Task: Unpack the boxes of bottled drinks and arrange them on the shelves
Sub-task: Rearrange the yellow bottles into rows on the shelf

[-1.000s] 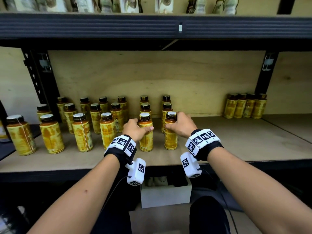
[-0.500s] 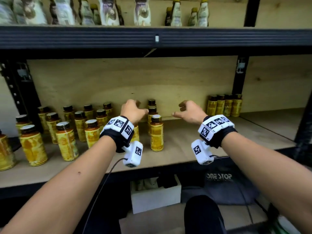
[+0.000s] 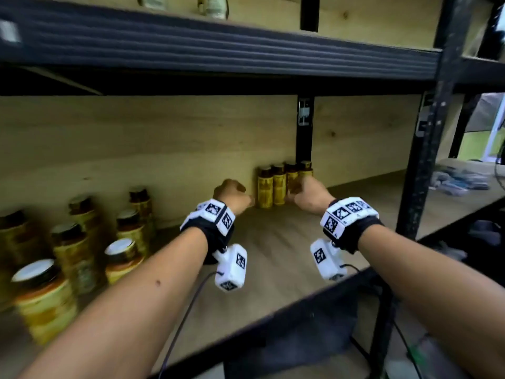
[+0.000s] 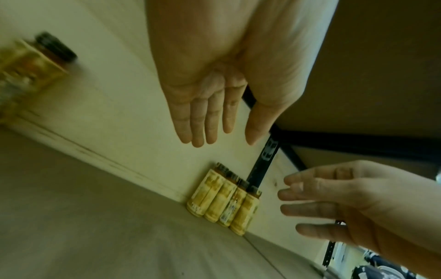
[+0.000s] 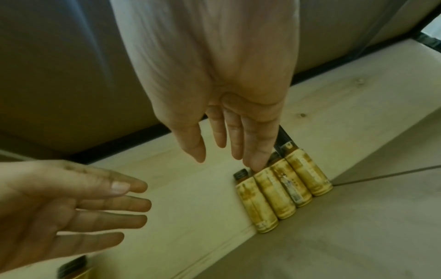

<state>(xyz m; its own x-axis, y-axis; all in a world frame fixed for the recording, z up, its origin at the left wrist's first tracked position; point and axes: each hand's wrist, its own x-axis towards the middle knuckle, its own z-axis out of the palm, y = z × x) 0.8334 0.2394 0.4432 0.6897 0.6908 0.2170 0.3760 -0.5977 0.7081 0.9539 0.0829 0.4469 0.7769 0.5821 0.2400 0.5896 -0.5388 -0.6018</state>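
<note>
At far left, loose bottles (image 3: 73, 250) crowd the shelf (image 3: 273, 258). Your left hand (image 3: 232, 196) reaches empty, fingers straight. The row of four bottles (image 3: 281, 184) stands against the back panel. Your right hand (image 3: 308, 194), fingers spread, nears it; a hasty touch could topple the row.

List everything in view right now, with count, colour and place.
Row of bottles: four, yellow labels, dark caps, against the back panel by the black post.
Bottle cluster: at least eight, yellow, left on the wooden shelf; blurred.
Upper-shelf bottles: pale, count unclear.
Wrist cameras: two, white.
Left hand: open, empty, left of the row.
Right hand: open, empty, at the row's right end.
</note>
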